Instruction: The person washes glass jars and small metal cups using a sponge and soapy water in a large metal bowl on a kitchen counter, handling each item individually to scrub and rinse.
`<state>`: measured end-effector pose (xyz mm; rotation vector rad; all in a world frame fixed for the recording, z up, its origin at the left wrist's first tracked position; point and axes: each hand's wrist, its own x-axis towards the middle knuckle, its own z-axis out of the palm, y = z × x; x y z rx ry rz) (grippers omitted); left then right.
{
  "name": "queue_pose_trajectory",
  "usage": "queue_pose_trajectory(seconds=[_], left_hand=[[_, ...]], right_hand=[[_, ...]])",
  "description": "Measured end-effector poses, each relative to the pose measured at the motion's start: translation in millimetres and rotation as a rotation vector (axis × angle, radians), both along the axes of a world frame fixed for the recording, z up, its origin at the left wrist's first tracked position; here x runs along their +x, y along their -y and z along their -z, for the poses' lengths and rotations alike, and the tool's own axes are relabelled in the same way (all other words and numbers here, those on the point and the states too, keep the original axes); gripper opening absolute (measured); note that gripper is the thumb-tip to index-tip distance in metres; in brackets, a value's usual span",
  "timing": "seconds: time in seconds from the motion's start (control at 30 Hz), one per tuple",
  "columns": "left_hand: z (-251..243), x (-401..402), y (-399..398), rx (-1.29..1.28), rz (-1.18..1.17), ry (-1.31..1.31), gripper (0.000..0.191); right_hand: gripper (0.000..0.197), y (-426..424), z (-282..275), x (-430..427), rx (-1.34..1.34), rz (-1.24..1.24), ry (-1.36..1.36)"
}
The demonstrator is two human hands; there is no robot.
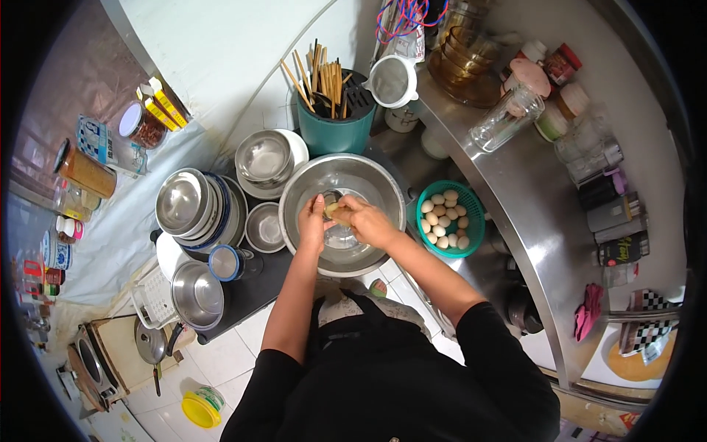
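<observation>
Both of my hands are over a large stainless steel basin on a dark stand. My left hand holds a small, round, cup-like vessel, whose dark opening faces away from me. My right hand grips a pale yellowish pad, perhaps a sponge or loofah, pressed against the vessel. My fingers partly hide both things. Shallow liquid seems to lie in the basin. Close to its left side sits a small steel bowl; on the right is a green plastic basket of several eggs.
Stacked bowls, a steel pot and a blue-rimmed glass mug crowd the left. Behind the basin are a green utensil holder with chopsticks and a white-rimmed strainer. A curved steel shelf bounds the right.
</observation>
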<state>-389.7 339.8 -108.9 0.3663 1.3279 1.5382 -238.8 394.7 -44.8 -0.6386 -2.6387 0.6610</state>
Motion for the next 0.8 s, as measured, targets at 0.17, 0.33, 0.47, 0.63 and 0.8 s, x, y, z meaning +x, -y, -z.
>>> queue_pose_trajectory(seconds=[0.17, 0.33, 0.47, 0.63, 0.8], left_hand=[[-14, -2, 1, 0.002, 0.023, 0.032, 0.041], [-30, 3, 4, -0.016, -0.012, -0.09, 0.042], [-30, 2, 5, 0.02, -0.067, -0.038, 0.038], [-22, 18, 3, 0.227, -0.184, -0.257, 0.035], [-18, 13, 6, 0.269, -0.144, -0.155, 0.035]], right_hand=[[0.045, -4, -9, 11, 0.034, 0.02, 0.067], [0.044, 5, 2, -3, -0.226, 0.148, 0.106], [0.048, 10, 22, -11, -0.427, 0.091, -0.155], [0.057, 11, 4, -22, -1.323, 0.182, -0.411], [0.065, 14, -7, -20, -1.819, 0.168, -0.531]])
